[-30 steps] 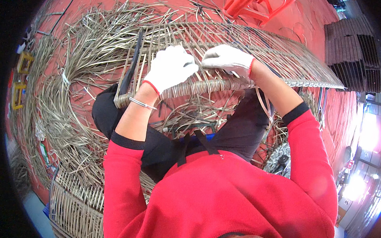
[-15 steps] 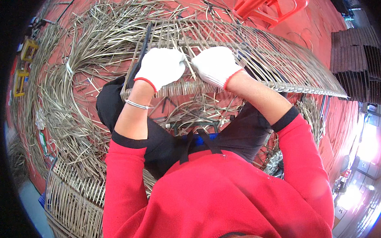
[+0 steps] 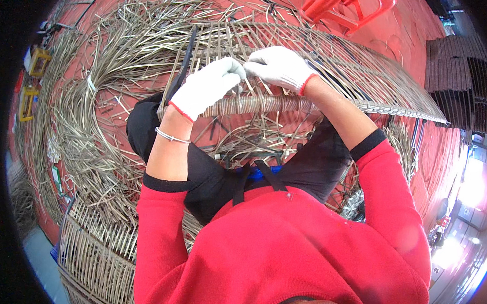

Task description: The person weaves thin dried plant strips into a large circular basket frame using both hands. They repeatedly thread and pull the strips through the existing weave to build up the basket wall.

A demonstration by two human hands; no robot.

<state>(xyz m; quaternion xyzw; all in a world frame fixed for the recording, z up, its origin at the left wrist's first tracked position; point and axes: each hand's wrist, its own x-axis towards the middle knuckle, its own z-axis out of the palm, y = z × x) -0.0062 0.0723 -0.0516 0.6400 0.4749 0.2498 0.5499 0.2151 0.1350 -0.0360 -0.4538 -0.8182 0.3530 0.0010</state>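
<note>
A long woven rattan panel (image 3: 326, 58) on a dark frame lies across my knees, its wrapped near edge (image 3: 252, 105) facing me. My left hand (image 3: 206, 86), in a white glove with a red cuff, pinches a thin rattan strand at the weave just above that edge. My right hand (image 3: 278, 67), gloved the same, meets it fingertip to fingertip and grips the same strand. A silver bangle (image 3: 169, 136) sits on my left wrist.
Loose rattan strands (image 3: 92, 120) curl in a big heap on the red floor to my left. Another woven panel (image 3: 97, 253) lies at lower left. A red plastic chair (image 3: 351, 1) stands beyond the panel. Dark stacked panels (image 3: 458, 80) stand at right. Yellow objects (image 3: 34, 63) sit far left.
Both hands have come together from apart and moved slightly rightward and down along the panel. Their fingertips now touch over the weave.
</note>
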